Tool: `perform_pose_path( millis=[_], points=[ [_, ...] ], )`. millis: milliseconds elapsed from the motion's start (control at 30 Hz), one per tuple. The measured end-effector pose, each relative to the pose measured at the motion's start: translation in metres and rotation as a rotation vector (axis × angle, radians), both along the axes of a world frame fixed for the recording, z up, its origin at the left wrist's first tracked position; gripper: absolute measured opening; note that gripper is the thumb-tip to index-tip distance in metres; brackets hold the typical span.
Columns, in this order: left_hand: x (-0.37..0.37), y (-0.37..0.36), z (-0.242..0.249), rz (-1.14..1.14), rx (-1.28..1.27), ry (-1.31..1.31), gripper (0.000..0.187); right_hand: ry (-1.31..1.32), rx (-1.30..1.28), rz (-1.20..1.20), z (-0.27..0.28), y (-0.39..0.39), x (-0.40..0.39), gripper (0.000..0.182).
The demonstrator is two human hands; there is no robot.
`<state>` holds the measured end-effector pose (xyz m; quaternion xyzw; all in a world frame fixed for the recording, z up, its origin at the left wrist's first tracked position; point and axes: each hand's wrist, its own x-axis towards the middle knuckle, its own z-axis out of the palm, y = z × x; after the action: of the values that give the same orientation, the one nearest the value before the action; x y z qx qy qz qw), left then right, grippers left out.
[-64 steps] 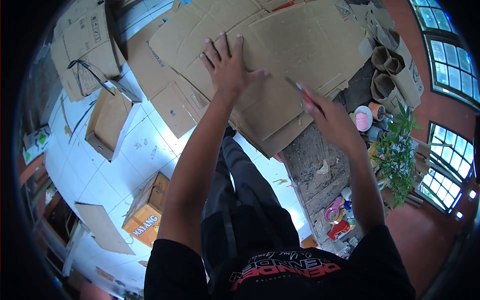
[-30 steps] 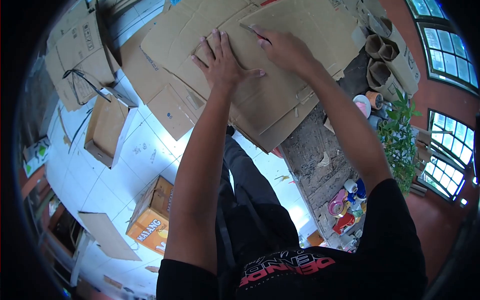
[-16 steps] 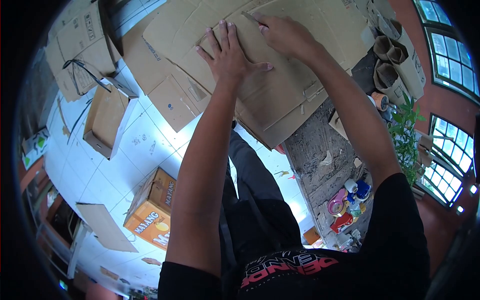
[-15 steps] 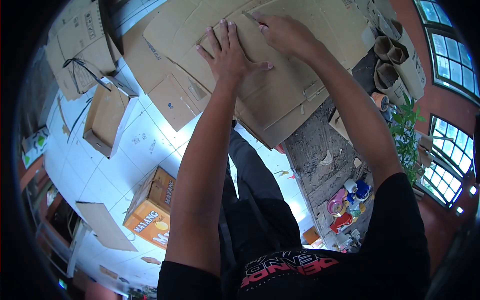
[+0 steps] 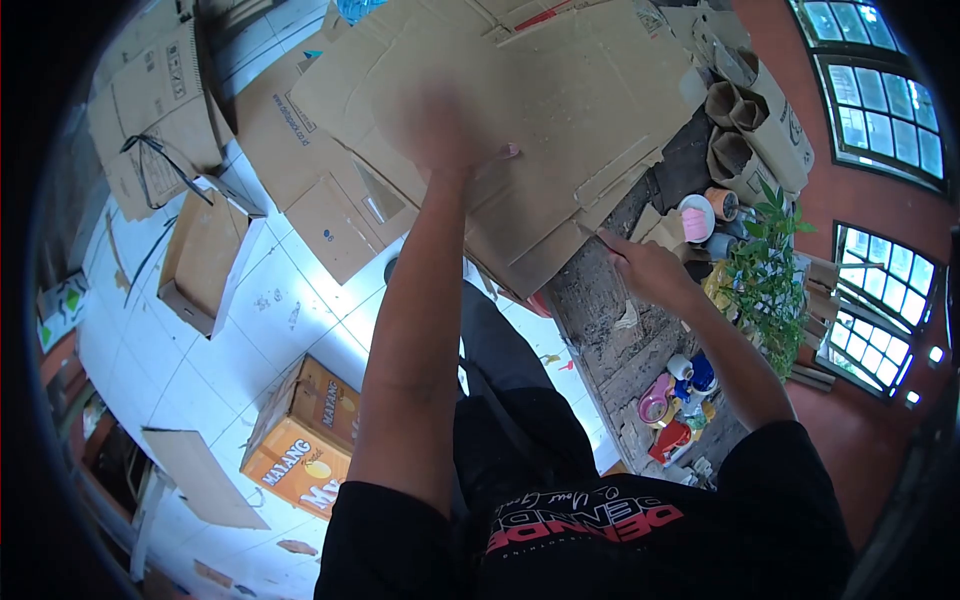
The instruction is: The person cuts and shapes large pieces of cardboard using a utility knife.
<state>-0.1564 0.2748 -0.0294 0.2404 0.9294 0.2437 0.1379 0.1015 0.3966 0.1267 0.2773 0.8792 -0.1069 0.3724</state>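
Flattened cardboard sheets (image 5: 590, 110) lie over the dark worktable (image 5: 625, 345). My left hand (image 5: 445, 130) is over the cardboard; its fingers are smeared by motion, with only the thumb tip fairly clear. Near the cardboard's lower right edge, my right hand (image 5: 645, 268) is closed around a small blade (image 5: 587, 231). The blade's tip points toward the cardboard edge; whether it touches cannot be made out.
Rolled cardboard (image 5: 745, 165), a white cup (image 5: 696, 218) and a leafy plant (image 5: 765, 260) stand at the right. Tape and small items (image 5: 660, 400) lie on the worktable. An orange box (image 5: 305, 430) and an open tray (image 5: 205, 255) are on the floor.
My right hand has moved with the blade from the top of the cardboard down to its lower right edge. My left hand, sharp and spread before, is now blurred.
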Motion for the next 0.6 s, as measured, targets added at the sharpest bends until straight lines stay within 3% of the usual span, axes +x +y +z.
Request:
perform_pose_path(
  millis=[100,200,233,333,400,500,600],
  points=[
    [-0.006,-0.006,0.007,0.03,0.109,-0.03,0.129,0.217,-0.049,-0.04,0.008,0.01,-0.002,0.048],
    [-0.012,-0.025,-0.002,0.172,0.344,0.003,0.104,0.44,-0.127,-0.056,0.015,0.007,-0.062,0.049],
    [-0.014,-0.03,-0.006,0.236,0.443,0.032,0.096,0.388,-0.092,-0.039,0.016,0.004,-0.087,0.048],
    [-0.012,-0.036,0.022,0.338,0.22,-0.115,0.084,0.421,-0.031,0.06,-0.022,0.013,-0.146,0.047],
    [-0.018,-0.033,0.021,0.303,0.218,-0.147,0.084,0.558,-0.004,0.102,-0.051,0.021,-0.176,0.049],
    [-0.022,-0.024,0.012,0.196,0.194,-0.11,0.087,0.481,0.059,0.092,-0.051,0.018,-0.207,0.047],
    [-0.016,-0.018,0.007,0.045,0.075,0.12,0.098,0.48,0.085,0.064,-0.059,0.021,-0.21,0.046]
  ],
)
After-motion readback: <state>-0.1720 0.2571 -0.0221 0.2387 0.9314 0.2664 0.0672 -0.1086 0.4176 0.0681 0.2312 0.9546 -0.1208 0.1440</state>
